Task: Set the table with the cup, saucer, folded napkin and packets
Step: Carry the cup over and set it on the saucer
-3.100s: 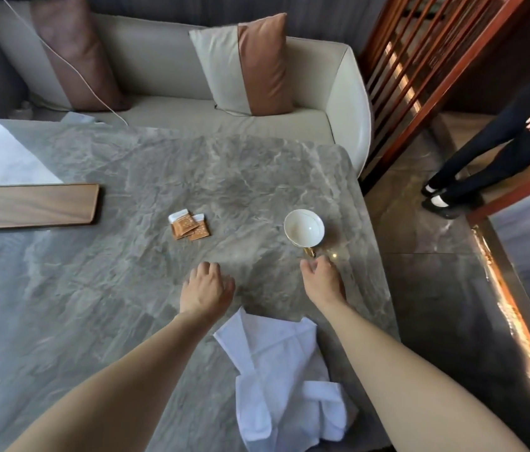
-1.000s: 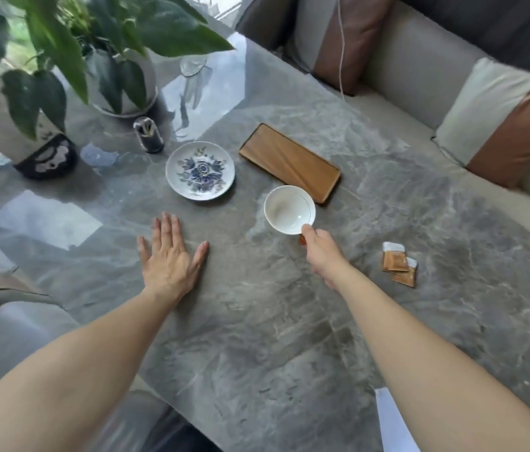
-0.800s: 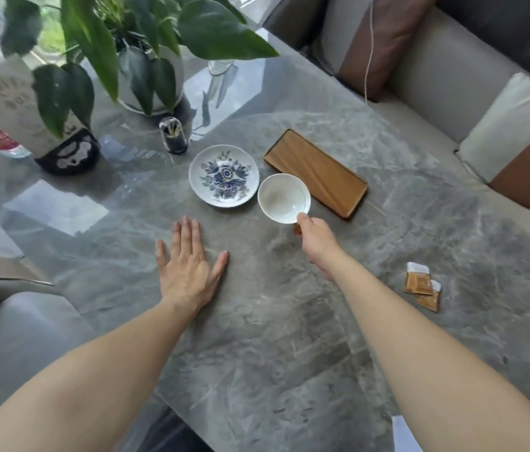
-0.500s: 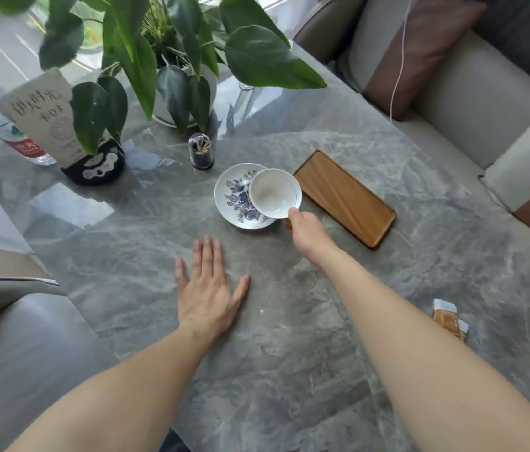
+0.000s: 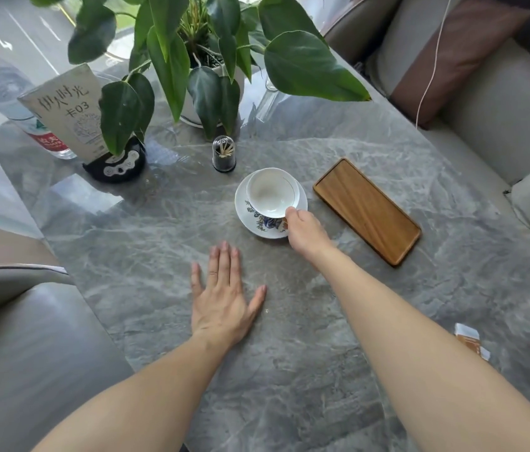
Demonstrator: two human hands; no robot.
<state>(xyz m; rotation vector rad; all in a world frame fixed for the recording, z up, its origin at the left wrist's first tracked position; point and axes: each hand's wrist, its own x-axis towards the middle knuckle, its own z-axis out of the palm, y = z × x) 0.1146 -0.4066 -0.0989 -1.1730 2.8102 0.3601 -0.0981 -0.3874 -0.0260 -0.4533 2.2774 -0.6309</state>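
A white cup (image 5: 272,191) with a thin gold rim sits over the blue-flowered saucer (image 5: 302,203) near the middle of the grey marble table (image 5: 289,370); whether it rests on the saucer I cannot tell. My right hand (image 5: 304,230) pinches the cup's handle at the near right side. My left hand (image 5: 223,296) lies flat on the table, fingers spread, a little nearer than the saucer. Brown and white packets (image 5: 470,341) lie at the right, partly behind my right forearm. The napkin is out of view.
A wooden tray (image 5: 366,210) lies right of the saucer. Behind it stand a toothpick holder (image 5: 223,154), a potted plant (image 5: 205,53), a table sign (image 5: 68,109) and a water bottle (image 5: 12,93). A sofa with cushions (image 5: 491,86) borders the table's right side.
My right hand carried the cup leftward across the table from near the packets to over the saucer. My left hand moved to lie flat on the table.
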